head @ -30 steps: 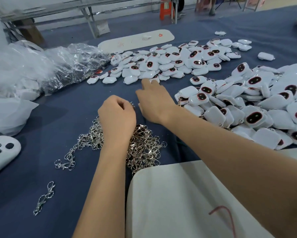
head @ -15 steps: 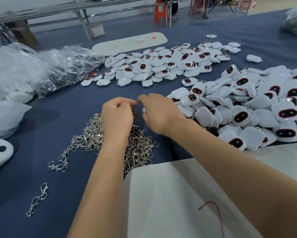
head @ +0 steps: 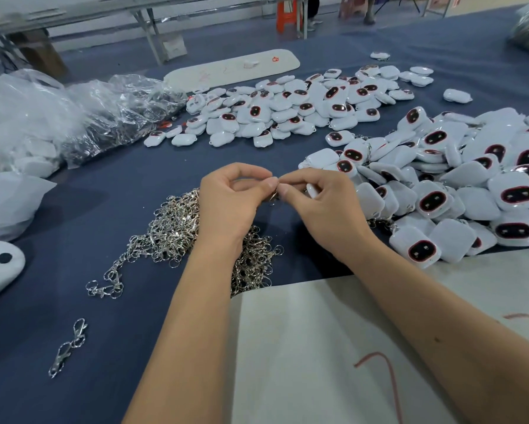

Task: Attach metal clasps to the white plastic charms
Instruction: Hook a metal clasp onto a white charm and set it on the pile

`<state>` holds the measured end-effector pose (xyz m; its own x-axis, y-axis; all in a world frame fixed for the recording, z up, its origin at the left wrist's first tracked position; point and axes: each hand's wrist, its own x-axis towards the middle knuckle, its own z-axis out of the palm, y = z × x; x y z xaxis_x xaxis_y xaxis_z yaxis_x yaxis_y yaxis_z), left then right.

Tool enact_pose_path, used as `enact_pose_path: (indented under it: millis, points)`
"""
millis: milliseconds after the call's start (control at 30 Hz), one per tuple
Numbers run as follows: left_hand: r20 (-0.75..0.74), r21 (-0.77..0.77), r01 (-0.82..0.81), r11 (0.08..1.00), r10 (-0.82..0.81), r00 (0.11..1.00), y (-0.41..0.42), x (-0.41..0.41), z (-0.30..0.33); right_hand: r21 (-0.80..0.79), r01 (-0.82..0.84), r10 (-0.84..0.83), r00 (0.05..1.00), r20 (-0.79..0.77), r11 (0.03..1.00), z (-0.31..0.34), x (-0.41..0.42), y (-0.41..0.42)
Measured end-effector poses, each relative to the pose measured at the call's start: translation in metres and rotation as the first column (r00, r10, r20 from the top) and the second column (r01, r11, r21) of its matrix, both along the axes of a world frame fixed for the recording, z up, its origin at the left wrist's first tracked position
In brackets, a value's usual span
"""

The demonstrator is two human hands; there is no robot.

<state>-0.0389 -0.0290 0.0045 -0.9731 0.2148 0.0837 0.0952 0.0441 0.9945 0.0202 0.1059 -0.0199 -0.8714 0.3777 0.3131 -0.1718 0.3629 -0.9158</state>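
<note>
Right now both hands meet above the desk [head: 110,209], fingertip to fingertip. The left hand [head: 229,203] pinches a small metal clasp [head: 274,195] between thumb and forefinger, its other fingers curled under. The right hand [head: 321,203] pinches at the same spot and holds a white charm [head: 313,190] tucked in its curled fingers, only an edge showing. Whether the ring has already entered the charm's eyelet cannot be told; the fingers hide the joint.

To do this step well, I judge the charm should be kept steady and the clasp's ring worked through the eyelet with a small twist, not forced, since thin wire bends and a slip would drop the piece.

Just below the left fingers lies the heap of clasps [head: 177,231]. Just right of the right fingers sits the near pile of charms [head: 459,191]; a second pile [head: 303,108] lies beyond both hands.
</note>
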Motion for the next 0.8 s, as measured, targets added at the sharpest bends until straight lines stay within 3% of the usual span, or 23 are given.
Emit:
enact_pose_path:
  millis: [367,800]
  points:
    - [-0.017,0.024,0.069,0.997,-0.068,0.998,-0.0049,-0.0048,-0.0046,-0.071,0.014,-0.016,0.999,-0.029,0.997,-0.0053,-0.0047,0.004]
    - [-0.133,-0.144,0.052,0.988,-0.071,0.989,-0.0029,-0.0065,-0.0074,-0.026,0.039,-0.041,0.997,-0.073,0.999,-0.004,-0.0054,0.0058]
